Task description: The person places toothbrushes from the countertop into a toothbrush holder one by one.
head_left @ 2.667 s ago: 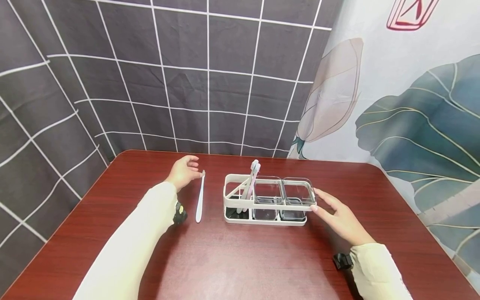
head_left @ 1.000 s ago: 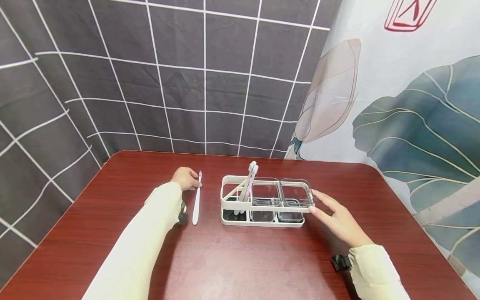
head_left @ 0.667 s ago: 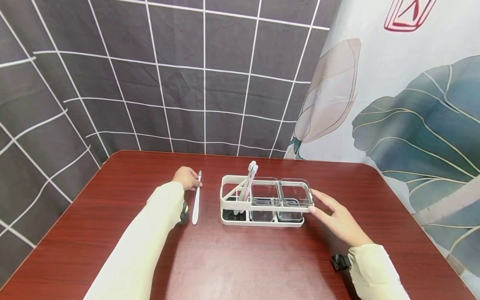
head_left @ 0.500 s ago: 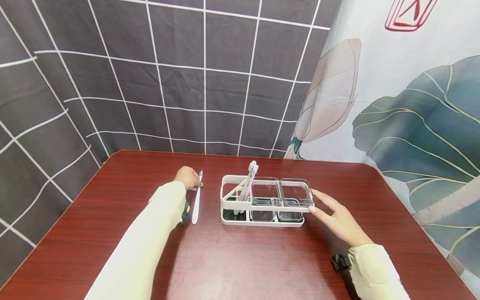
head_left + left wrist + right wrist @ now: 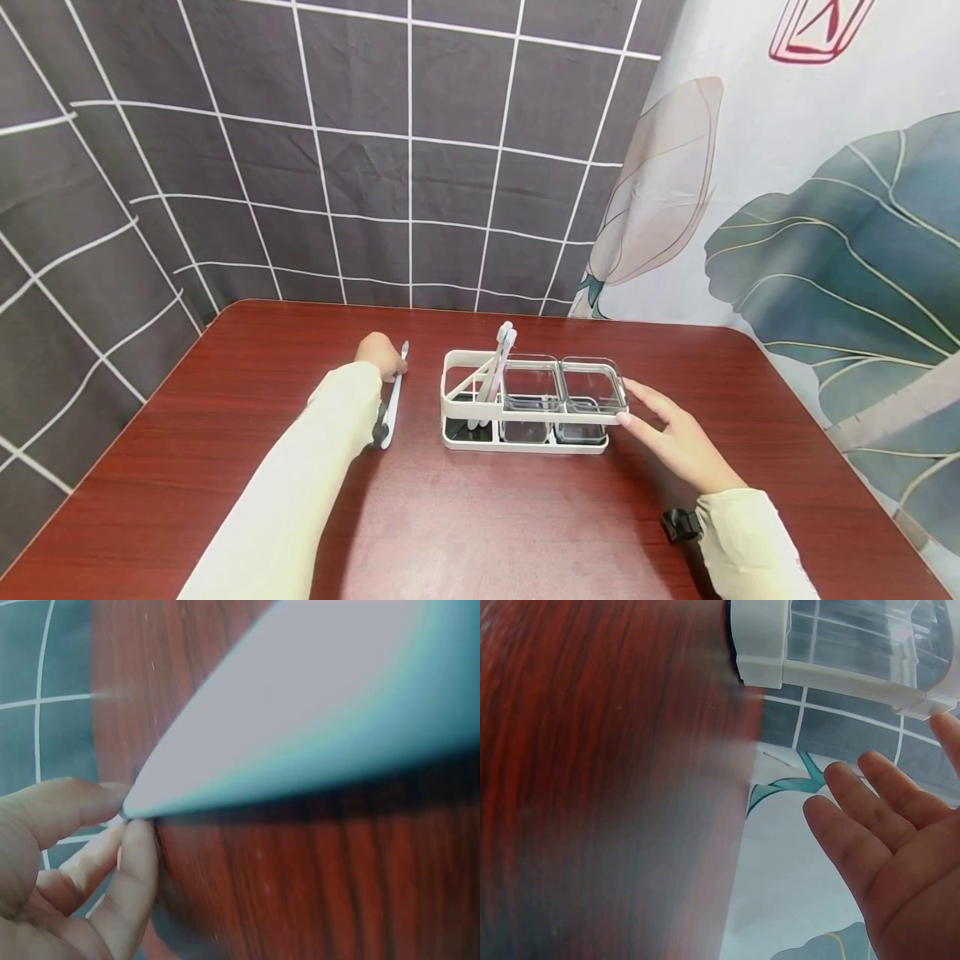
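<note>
In the head view my left hand (image 5: pixel 381 354) pinches a white toothbrush (image 5: pixel 393 404) near its bristle end. Its handle (image 5: pixel 292 727) fills much of the left wrist view as a large blur, with thumb and fingertips meeting at the narrow far tip. To the right stands a white toothbrush rack (image 5: pixel 555 416) holding two upright toothbrushes (image 5: pixel 501 354) in its left section and clear cups (image 5: pixel 592 385) in the other two. My right hand (image 5: pixel 678 437) touches the rack's right end with straight, spread fingers; the right wrist view shows a digit against its white edge.
The red-brown wood table (image 5: pixel 465 517) reaches back to a dark grey gridded curtain (image 5: pixel 360 167). A white floral curtain (image 5: pixel 787 267) hangs at the right. Black straps (image 5: pixel 682 525) sit around the wrists.
My left hand has come down onto the toothbrush, gripped it and shifted slightly right. The toothbrush has turned a little, its bristle end rightward. My right hand has stayed at the rack.
</note>
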Action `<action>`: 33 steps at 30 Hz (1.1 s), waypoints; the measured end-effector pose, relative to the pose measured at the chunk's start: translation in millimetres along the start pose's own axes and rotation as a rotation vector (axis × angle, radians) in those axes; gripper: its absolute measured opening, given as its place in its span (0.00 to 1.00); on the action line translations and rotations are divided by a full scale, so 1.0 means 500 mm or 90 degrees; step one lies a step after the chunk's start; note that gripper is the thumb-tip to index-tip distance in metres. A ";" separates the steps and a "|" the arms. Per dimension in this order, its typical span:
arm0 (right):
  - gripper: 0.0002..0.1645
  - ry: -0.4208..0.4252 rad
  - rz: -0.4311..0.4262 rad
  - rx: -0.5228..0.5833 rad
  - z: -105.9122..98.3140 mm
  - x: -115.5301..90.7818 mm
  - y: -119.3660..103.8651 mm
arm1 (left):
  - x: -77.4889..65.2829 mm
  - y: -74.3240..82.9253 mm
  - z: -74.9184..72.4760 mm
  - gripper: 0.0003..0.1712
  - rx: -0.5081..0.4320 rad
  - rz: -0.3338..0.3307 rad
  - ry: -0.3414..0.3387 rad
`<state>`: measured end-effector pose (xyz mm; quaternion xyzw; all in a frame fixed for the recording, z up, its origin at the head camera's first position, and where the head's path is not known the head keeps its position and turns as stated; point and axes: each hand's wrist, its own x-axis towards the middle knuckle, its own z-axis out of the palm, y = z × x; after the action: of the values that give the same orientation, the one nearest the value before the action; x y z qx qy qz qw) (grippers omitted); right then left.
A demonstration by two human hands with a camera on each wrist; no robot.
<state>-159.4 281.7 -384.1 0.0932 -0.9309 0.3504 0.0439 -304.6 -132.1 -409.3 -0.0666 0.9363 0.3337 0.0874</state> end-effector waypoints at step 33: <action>0.37 -0.005 0.015 0.001 -0.002 0.002 0.001 | -0.024 0.011 -0.014 0.09 -0.255 0.034 0.013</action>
<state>-160.5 282.6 -383.7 0.0838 -0.9318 0.3512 0.0360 -294.8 -131.7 -398.3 -0.0613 0.8536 0.5145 0.0541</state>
